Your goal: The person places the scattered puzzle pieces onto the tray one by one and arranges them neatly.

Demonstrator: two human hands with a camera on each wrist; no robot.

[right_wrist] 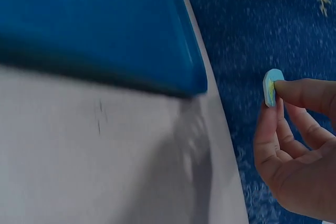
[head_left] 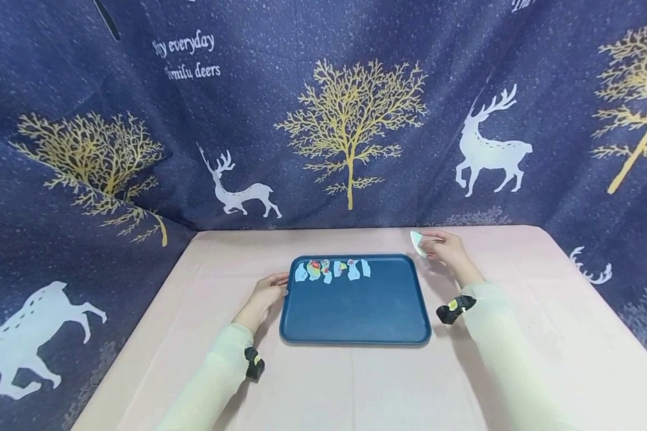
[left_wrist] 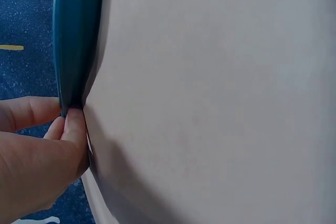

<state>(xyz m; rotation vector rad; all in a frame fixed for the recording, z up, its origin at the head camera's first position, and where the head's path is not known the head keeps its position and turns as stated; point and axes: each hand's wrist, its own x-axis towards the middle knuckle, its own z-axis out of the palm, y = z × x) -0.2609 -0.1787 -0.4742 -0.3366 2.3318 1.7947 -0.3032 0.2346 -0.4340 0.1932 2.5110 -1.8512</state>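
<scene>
Head view shows my pink table point(head_left: 356, 383) bearing the blue tray point(head_left: 356, 311), with a row of torn paper scraps point(head_left: 331, 270) along its far edge. My left hand point(head_left: 266, 296) pinches the tray's left rim. My right hand point(head_left: 447, 251), beyond the tray's far right corner, pinches one paper piece point(head_left: 417, 242) above the table.

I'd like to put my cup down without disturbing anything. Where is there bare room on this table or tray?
The near part of the blue tray is bare; its far edge is crowded with a row of paper pieces. The table is bare in front of the tray. The left hand holds the tray's left rim; the right hand pinches a piece beyond its right corner.
</scene>
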